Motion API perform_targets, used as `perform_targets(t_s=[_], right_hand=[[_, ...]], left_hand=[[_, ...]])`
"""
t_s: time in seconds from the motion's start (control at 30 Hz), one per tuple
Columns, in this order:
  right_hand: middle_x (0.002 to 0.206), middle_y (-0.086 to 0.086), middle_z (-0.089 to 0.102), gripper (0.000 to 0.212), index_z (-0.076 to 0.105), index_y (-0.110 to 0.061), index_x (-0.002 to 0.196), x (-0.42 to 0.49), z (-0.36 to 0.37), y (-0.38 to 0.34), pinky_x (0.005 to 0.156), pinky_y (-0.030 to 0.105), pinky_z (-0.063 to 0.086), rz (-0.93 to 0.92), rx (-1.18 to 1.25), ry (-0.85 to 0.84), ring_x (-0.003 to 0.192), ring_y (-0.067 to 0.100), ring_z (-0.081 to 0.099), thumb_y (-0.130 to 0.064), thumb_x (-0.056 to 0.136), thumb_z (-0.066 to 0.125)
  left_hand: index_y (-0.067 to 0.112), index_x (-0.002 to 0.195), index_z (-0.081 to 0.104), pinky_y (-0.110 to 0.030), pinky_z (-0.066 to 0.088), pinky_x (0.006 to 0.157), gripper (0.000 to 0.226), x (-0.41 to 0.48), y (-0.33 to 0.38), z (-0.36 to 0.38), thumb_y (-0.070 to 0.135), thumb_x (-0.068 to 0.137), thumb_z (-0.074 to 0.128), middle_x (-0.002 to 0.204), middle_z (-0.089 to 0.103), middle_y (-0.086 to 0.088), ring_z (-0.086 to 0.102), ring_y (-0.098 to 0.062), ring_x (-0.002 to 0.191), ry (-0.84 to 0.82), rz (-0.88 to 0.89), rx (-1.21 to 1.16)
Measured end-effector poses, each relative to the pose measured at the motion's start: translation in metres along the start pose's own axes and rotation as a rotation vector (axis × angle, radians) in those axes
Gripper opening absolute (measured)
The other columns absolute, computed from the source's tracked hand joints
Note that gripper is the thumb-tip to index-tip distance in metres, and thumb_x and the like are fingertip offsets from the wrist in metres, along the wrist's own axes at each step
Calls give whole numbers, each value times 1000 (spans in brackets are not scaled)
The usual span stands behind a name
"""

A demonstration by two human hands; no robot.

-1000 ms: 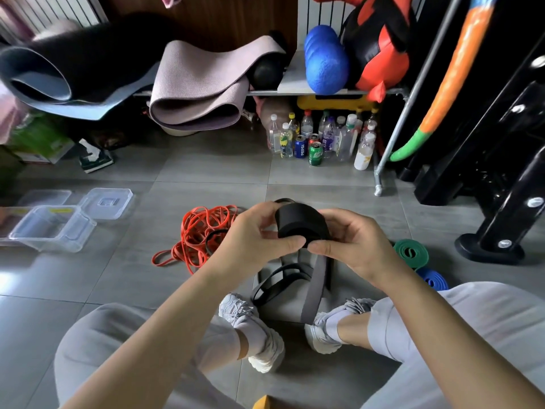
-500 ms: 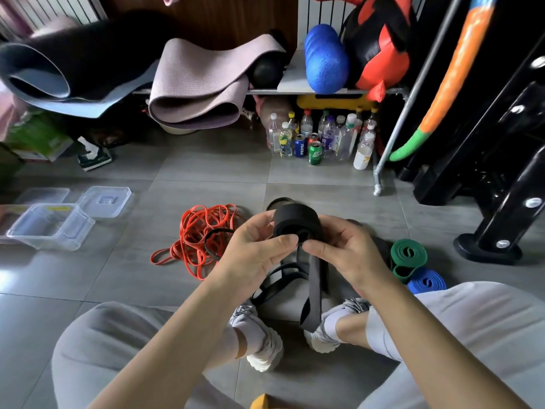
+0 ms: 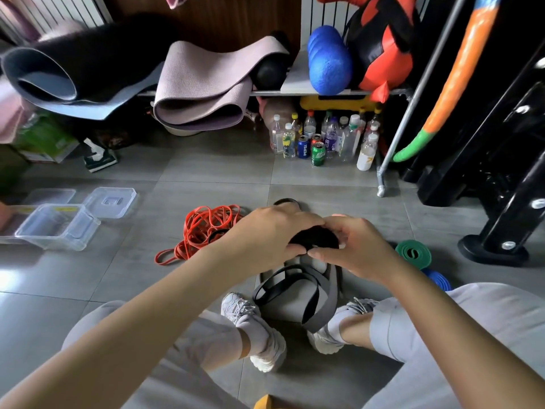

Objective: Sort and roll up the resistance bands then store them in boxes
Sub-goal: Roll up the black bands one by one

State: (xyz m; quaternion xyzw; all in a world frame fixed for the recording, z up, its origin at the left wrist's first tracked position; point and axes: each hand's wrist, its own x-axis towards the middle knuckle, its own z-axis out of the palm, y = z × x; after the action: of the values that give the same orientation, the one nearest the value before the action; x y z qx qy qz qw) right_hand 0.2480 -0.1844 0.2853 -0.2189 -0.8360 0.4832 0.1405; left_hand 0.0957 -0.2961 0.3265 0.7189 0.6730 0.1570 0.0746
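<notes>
My left hand (image 3: 265,234) and my right hand (image 3: 354,246) both grip a rolled black resistance band (image 3: 315,239) held just above the floor, fingers meeting over the roll. Its loose tail (image 3: 318,296) hangs down and lies looped between my feet. A tangle of orange-red bands (image 3: 203,228) lies on the floor to the left of my hands. A rolled green band (image 3: 413,253) and a rolled blue band (image 3: 438,280) sit to the right. A clear plastic box (image 3: 56,227) stands open at the far left.
Two clear lids (image 3: 110,200) lie beside the box. Several bottles and cans (image 3: 321,140) stand under a shelf holding yoga mats (image 3: 200,84) and a blue roller (image 3: 328,59). A black machine base (image 3: 495,249) stands at the right. My shoes (image 3: 256,329) flank the band's tail.
The roll has dropped lower and both hands have closed over its top. The hanging tail now lies slacker and more looped on the floor between my feet.
</notes>
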Motion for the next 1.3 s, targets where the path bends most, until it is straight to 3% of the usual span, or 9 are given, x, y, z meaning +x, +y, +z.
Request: perform_targets(t_s=[0.17, 0.27, 0.5, 0.57, 0.73, 0.87, 0.97, 1.07, 1.3], right_hand=[[99, 0, 67, 40, 67, -36, 95, -3, -7, 8, 87, 38, 53, -22, 279, 45, 95, 18, 65, -14, 66, 83], [100, -5, 67, 40, 68, -39, 98, -3, -7, 10, 88, 29, 51, -71, 316, 43, 97, 16, 65, -32, 61, 85], [95, -5, 74, 40, 66, -23, 101, -4, 5, 8, 84, 24, 52, -80, 503, 96, 94, 12, 68, -15, 63, 75], [96, -5, 73, 38, 67, -29, 100, -2, 5, 7, 86, 26, 52, -84, 425, 119, 94, 13, 68, -18, 65, 77], [89, -7, 72, 36, 66, -36, 94, 2, -1, 2, 86, 41, 53, -58, 38, 38, 87, 8, 67, -11, 71, 79], [91, -13, 71, 38, 65, -38, 95, 4, -3, -7, 85, 30, 53, -99, -17, 65, 89, 4, 66, -15, 70, 81], [90, -24, 67, 42, 61, -42, 97, 2, -6, -10, 80, 11, 46, -115, 61, 108, 90, -5, 63, -22, 67, 83], [94, -22, 69, 43, 63, -34, 103, 0, -10, -8, 79, 7, 43, -86, 94, 70, 92, -6, 62, -38, 63, 76], [98, -10, 72, 45, 68, -28, 105, 0, -6, 1, 83, 16, 47, -145, 455, 51, 93, 6, 66, -10, 66, 82]], left_hand=[[28, 111, 66, -14, 46, 81, 41, -5, -1, 8, 14, 73, 72, 98, 59, 21, 53, 9, 90, 221, -67, -336], [41, 104, 63, -28, 52, 90, 47, -10, 1, 14, 8, 72, 76, 103, 62, 20, 60, 1, 99, 302, -205, -573], [23, 102, 66, -29, 55, 76, 40, -16, 8, 28, -3, 70, 69, 96, 69, 3, 67, -20, 97, 446, -286, -1280], [24, 106, 62, -26, 53, 79, 44, -17, 8, 26, -6, 75, 67, 101, 66, 5, 65, -17, 102, 401, -273, -1192], [26, 129, 50, -21, 48, 90, 56, -11, 2, 3, 26, 78, 72, 120, 59, 10, 55, -7, 111, 133, -223, -296], [23, 119, 61, -7, 40, 79, 41, -6, 2, -10, 23, 79, 71, 106, 62, 13, 54, -1, 92, 110, -142, -187], [33, 114, 63, -4, 42, 82, 39, -8, 0, -8, 20, 78, 72, 100, 58, 21, 56, 3, 93, 188, -200, -306], [49, 102, 55, -18, 53, 84, 49, -14, 1, -1, 12, 77, 74, 100, 62, 26, 61, 3, 99, 273, -231, -530], [24, 109, 61, -31, 55, 81, 38, -20, 6, 18, 20, 74, 75, 98, 72, 9, 68, -15, 96, 528, -268, -1093]])
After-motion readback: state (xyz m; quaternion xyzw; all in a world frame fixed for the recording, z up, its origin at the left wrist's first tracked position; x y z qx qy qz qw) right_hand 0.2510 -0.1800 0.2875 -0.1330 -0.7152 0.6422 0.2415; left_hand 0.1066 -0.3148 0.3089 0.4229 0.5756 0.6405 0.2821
